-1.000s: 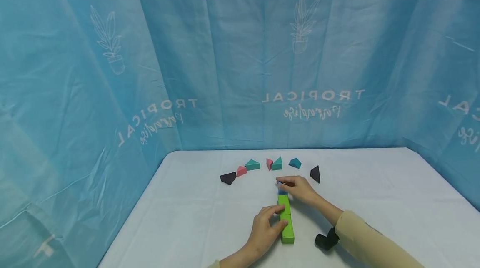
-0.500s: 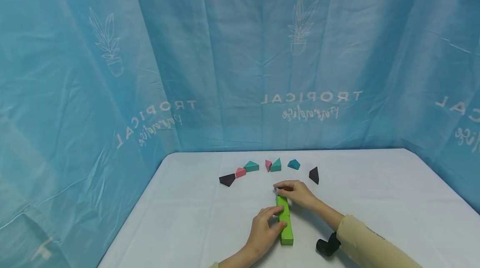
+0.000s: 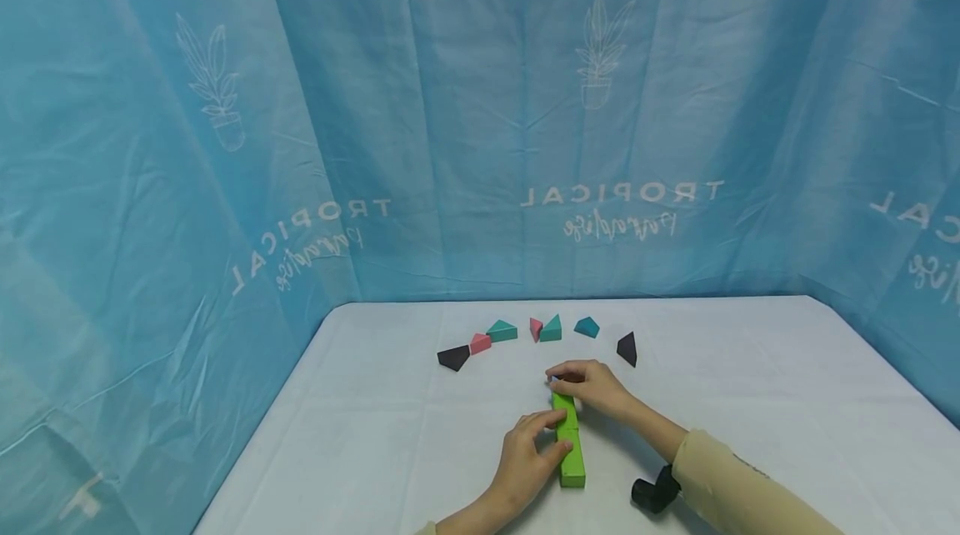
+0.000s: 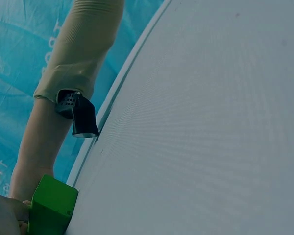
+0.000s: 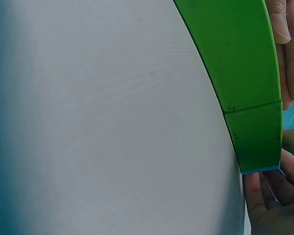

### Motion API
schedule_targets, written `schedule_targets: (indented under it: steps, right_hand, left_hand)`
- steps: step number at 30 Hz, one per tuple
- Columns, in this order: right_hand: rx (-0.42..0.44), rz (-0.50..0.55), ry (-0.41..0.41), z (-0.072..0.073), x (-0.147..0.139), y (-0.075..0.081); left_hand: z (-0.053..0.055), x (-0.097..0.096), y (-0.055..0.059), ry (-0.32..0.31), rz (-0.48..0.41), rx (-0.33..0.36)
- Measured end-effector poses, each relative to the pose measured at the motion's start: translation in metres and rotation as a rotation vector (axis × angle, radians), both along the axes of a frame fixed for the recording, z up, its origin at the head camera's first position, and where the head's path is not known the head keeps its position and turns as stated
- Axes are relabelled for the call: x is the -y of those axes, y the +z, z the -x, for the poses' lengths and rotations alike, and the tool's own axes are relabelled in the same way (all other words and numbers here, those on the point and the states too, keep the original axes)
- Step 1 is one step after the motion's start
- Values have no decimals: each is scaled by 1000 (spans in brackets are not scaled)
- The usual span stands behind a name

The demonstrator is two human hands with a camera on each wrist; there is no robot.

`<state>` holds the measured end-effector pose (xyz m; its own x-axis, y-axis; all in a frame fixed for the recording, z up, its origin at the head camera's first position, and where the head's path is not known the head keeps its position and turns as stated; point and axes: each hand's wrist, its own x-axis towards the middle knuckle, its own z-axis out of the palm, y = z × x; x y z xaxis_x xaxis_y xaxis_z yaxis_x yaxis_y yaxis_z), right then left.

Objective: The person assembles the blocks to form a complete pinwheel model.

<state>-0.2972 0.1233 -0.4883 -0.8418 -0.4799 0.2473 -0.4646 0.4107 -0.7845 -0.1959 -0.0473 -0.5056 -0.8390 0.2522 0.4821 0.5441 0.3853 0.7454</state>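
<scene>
Two green blocks lie end to end on the white table in the head view, the near green block (image 3: pixel 572 470) and the far green block (image 3: pixel 564 402). My left hand (image 3: pixel 522 460) rests against them from the left, its thumb on the near one and its index finger on the far one. At the far end my right hand (image 3: pixel 596 389) pinches a blue block (image 3: pixel 556 381), mostly hidden by the fingers. In the right wrist view the blue block's thin edge (image 5: pixel 259 170) sits flush against the far green end.
Beyond the hands lie a black block (image 3: pixel 453 358), pink blocks (image 3: pixel 480 343), green-teal triangular blocks (image 3: pixel 502 331), a dark teal block (image 3: pixel 587 327) and another black block (image 3: pixel 627 348). A black wrist camera (image 3: pixel 655 492) hangs at the right sleeve. A blue curtain (image 3: pixel 480 143) surrounds the table (image 3: pixel 360 435).
My right hand has drawn the blue block slightly nearer, against the far green end, and its fingers now cover more of it. The left hand stays on the green blocks.
</scene>
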Motion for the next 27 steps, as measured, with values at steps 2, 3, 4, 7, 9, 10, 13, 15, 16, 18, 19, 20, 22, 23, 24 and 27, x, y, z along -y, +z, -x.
schedule_targets:
  steps: [2,3,4,7,9,10,13,15,16,18,19,20,22,23,24,27]
  right_hand:
    - [-14,-7,-10,0,0,0]
    - [-8,-13,-19,1,0,1]
    - [3,-15,-34,1,0,2]
    - [65,12,-101,5,-1,9]
    - [87,56,-152,10,-5,19]
    - [93,83,-181,13,-8,25]
    - [85,161,-279,26,-24,44]
    - [75,183,-378,32,-38,51]
    - [66,184,-429,34,-45,52]
    - [54,187,-526,37,-58,50]
    - [48,181,-568,37,-64,48]
    - [48,174,-605,38,-70,45]
    - [67,163,-650,38,-79,37]
    - [86,153,-660,39,-82,33]
    - [106,133,-662,39,-84,30]
    - [170,55,-639,39,-87,20]
  left_hand:
    - [0,0,0,-1,0,-8]
    - [1,0,0,-1,0,-10]
    - [1,0,0,-4,0,-9]
    - [1,0,1,-6,-3,-2]
    - [2,1,1,-7,-4,9]
    - [2,1,2,-7,-4,14]
    - [2,2,3,-4,-7,32]
    - [2,1,4,-4,-7,40]
    - [2,1,4,-4,-8,47]
    - [2,1,4,-4,-9,58]
    - [2,1,4,-4,-8,60]
    - [1,1,4,-4,-7,60]
    - [1,0,3,-4,-8,61]
    - [0,0,3,-4,-9,61]
    - [0,0,3,-3,-10,59]
    - [-1,0,2,-3,-14,62]
